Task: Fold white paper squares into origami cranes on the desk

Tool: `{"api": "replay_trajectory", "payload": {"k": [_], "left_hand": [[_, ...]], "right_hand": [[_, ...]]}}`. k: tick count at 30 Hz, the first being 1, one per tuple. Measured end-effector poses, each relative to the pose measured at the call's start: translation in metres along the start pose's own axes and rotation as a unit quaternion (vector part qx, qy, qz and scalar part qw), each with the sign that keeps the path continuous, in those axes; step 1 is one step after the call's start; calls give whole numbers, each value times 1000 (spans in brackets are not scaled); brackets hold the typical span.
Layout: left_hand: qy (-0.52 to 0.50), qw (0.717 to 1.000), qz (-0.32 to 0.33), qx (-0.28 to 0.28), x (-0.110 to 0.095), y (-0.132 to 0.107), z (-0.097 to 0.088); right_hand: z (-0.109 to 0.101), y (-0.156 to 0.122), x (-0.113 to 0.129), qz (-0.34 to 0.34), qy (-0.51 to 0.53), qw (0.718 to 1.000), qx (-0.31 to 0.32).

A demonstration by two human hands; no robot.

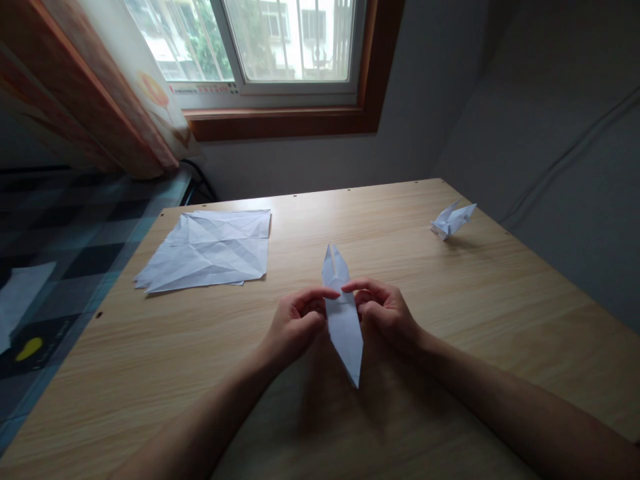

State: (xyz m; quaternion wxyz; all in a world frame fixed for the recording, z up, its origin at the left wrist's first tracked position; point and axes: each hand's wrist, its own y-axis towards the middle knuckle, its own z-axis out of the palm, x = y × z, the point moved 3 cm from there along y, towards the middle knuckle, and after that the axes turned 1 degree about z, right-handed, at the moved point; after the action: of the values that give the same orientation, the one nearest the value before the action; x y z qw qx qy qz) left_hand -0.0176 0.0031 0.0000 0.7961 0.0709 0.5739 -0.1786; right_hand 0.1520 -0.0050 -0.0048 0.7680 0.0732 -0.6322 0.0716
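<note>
A long folded piece of white paper (344, 333) is held between my two hands over the middle of the wooden table. Its far end splits into two narrow points, and its near end tapers to a single tip. My left hand (303, 320) grips the left edge, with the index finger stretched over the top face. From the right side, my right hand (385, 310) pinches it, its index fingertip near the left one at a crosswise crease below the split. Some fingers of both hands are hidden behind the paper.
A stack of creased white paper sheets (215, 250) lies at the table's (310, 220) back left. At the back right stands a folded paper bird (450, 221). A bed with a checked cover (100, 213) adjoins the left edge; a window (295, 47) and walls are beyond.
</note>
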Motion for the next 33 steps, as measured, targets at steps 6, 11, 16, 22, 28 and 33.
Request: {"api": "replay_trajectory", "payload": {"k": [6,11,16,22,28,33], "left_hand": [[-6,1000,11,28,-3,1,2],[32,999,34,1,0,3,0],[106,992,64,-20,3,2,-3],[63,995,56,-46,4,1,0],[91,991,81,-54,6,1,-1],[208,971,106,-50,2,-1,0]], "right_hand": [[-1,1,-1,6,26,1000,-3],[1,1,0,-7,23,1000,5],[2,3,-4,-29,15,999,-3],[1,3,-12,-10,17,999,-38],[5,3,-8,-14,42,997,-60],[4,2,-7,-20,47,996,-73]]}}
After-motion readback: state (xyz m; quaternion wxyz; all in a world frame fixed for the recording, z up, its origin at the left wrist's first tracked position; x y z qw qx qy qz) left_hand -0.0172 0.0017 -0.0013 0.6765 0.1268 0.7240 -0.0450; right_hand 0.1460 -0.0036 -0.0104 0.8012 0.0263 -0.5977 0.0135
